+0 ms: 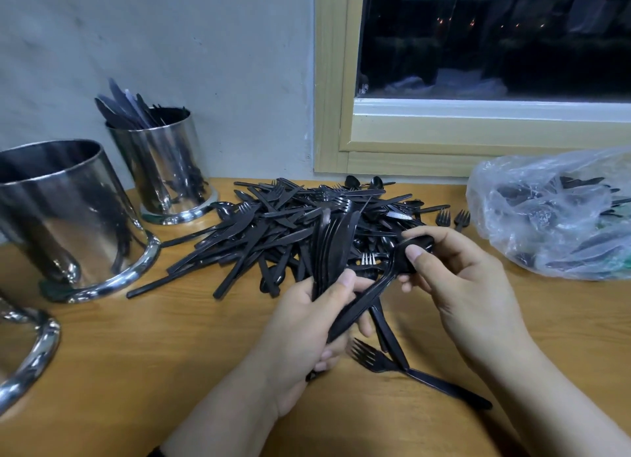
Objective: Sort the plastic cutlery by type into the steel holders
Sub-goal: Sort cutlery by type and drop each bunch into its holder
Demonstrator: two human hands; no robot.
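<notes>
A heap of black plastic cutlery (293, 224) lies on the wooden table (170, 354). My left hand (307, 326) grips a bundle of black knives (333, 248) standing upright over the heap's near edge. My right hand (454, 279) pinches the bowl of a black spoon (379, 285), whose handle slants down across my left fingers. A loose fork (375, 359) lies on the table below my hands. The far steel holder (164, 162) holds knives. A nearer steel holder (65, 214) stands at the left; its inside is dark.
A third steel holder's base (30, 350) shows at the left edge. A clear plastic bag (553, 214) with more black cutlery sits at the right. A grey wall and a wood-framed window (478, 139) close off the back of the table.
</notes>
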